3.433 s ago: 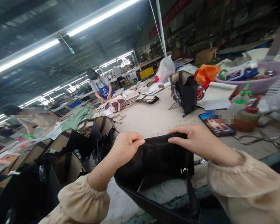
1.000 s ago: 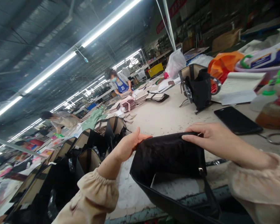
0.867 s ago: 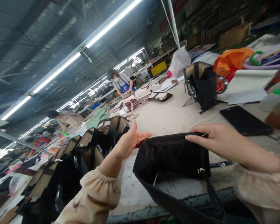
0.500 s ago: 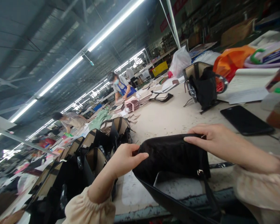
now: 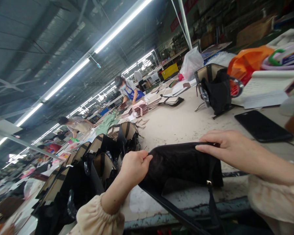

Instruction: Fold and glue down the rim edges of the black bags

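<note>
A black bag [image 5: 181, 166] with a strap and a small gold-coloured buckle [image 5: 209, 182] is held up at the table's near edge. My left hand [image 5: 136, 166] pinches the left end of its top edge between thumb and fingers. Farther right along the same edge, my right hand [image 5: 218, 143] grips the rim, thumb on the near side. The strap hangs down over the table edge toward me. Most of the bag's far side is hidden.
Several unfinished black bags [image 5: 100, 169] with tan insides crowd the left side. Another black bag [image 5: 214, 88] stands at the back right, near a phone [image 5: 262, 125] and a notepad [image 5: 267, 86]. Stacked cut pieces [image 5: 139, 107] lie farther off, where a co-worker [image 5: 129, 89] stands.
My left fingers have closed on the bag's left edge, where thumb and finger were apart before. The bag's lower opening has narrowed. My right hand keeps its grip.
</note>
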The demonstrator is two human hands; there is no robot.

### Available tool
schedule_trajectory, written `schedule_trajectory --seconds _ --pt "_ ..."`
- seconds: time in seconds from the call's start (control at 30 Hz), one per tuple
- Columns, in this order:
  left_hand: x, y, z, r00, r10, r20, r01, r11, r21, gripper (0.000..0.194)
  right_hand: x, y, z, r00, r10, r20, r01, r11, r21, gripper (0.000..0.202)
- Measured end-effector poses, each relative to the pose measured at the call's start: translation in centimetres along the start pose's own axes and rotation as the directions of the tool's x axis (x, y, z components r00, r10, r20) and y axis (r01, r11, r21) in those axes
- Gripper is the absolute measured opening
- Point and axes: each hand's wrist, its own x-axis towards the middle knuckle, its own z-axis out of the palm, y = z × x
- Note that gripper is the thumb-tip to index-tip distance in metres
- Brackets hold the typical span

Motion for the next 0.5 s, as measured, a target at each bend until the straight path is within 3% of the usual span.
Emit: schedule_trajectory --seconds 0.13,0.33,0.5 --pt "-0.4 -0.5 0.2 1.0 0.01 0.014 -0.009 0.998 -0.056 0.039 -0.1 -0.1 -0.2 0.995 0.038 0.092 -0.035 0.999 -0.026 0.031" --pt "0.0 -0.3 0.0 0.998 0.06 -0.003 -0.06 0.998 0.02 0.038 -0.4 -1.0 -0.4 0.982 0.059 0.177 -0.08 0.991 0.11 0.03" --pt "0.5 -0.4 -0.4 0.997 0.068 0.028 -0.071 0.993 0.093 0.038 -0.2 -1.4 -0.5 0.993 -0.014 0.12 0.013 1.0 0.009 0.03"
